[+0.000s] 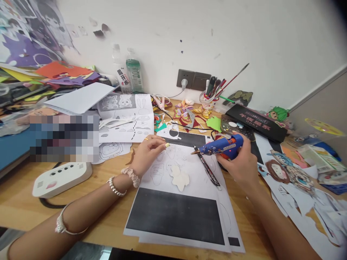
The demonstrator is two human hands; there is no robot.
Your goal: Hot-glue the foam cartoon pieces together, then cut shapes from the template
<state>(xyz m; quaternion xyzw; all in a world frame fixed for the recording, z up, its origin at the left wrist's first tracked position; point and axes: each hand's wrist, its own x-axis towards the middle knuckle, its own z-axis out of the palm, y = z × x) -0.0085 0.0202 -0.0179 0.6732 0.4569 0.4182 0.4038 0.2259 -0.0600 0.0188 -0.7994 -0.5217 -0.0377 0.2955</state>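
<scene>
In my right hand [242, 166] is a blue hot glue gun [221, 146], its metal nozzle pointing left above the printed sheets [195, 180]. A white cut-out paper shape [180, 178] lies on those sheets, below and left of the nozzle. My left hand [151, 150] is over the upper left of the sheets with thumb and fingers drawn together. Whether something small sits between its fingertips I cannot make out. A black patterned pen [210, 169] lies on the paper beneath the glue gun.
A white power strip [63, 178] is at the left. Printed sheets [141, 124] and coloured scraps lie behind my hands. A pen cup [210, 97], a black box [256, 122] and two bottles [135, 74] stand near the wall. Paper cut-outs [291, 173] lie at the right.
</scene>
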